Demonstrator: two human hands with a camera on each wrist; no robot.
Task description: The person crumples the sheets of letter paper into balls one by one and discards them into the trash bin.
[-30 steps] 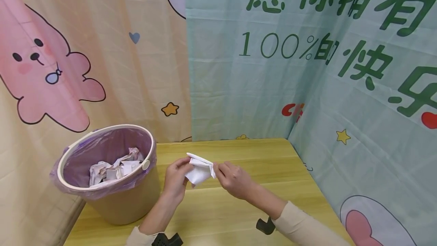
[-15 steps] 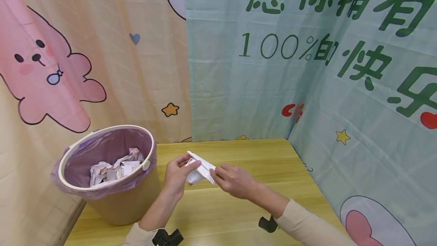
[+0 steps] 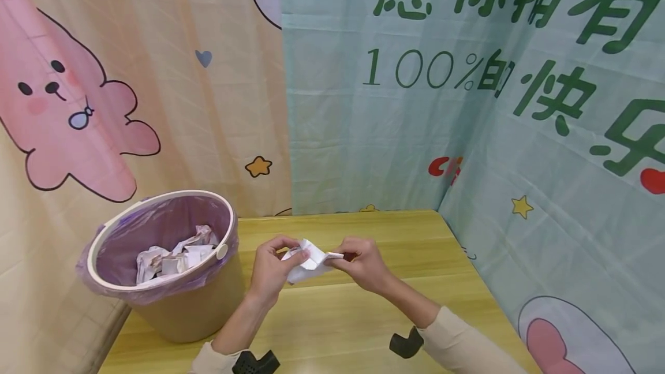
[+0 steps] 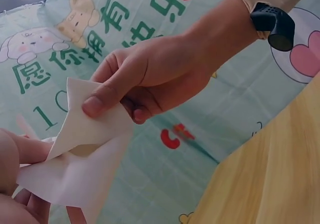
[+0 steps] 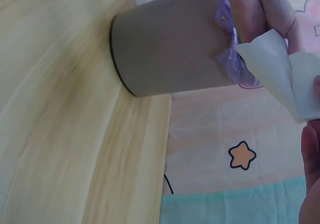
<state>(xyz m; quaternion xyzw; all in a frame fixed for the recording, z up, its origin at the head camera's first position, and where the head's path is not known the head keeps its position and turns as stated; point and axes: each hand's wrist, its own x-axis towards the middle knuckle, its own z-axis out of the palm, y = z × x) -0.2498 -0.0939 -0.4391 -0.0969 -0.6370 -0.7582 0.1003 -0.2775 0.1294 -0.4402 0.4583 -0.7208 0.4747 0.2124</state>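
Note:
A small piece of white paper [image 3: 310, 270], creased and partly folded, is held between both hands above the table. My left hand [image 3: 271, 276] pinches its left end, thumb on the near face. The right hand [image 3: 365, 264] grips the opposite end between thumb and bent fingers. Seen in the left wrist view, the paper [image 4: 70, 181] has a flap folded over under the right thumb, with a gap below the fold. In the right wrist view the paper [image 5: 270, 66] shows a sharp crease, and the right hand is mostly cut off by the frame edge.
A beige bin [image 3: 194, 316] with a purple liner [image 3: 140, 232] stands on the left of the wooden table [image 3: 322, 328]. Crumpled papers [image 3: 179, 261] lie inside it. Printed curtains [image 3: 358, 131] hang behind and to the right. A black device [image 3: 406, 344] sits on each wrist.
The paper has been turned and refolded between the fingers; a flap now stands up near the left thumb. The right hand has shifted slightly up and right. The bin has not moved.

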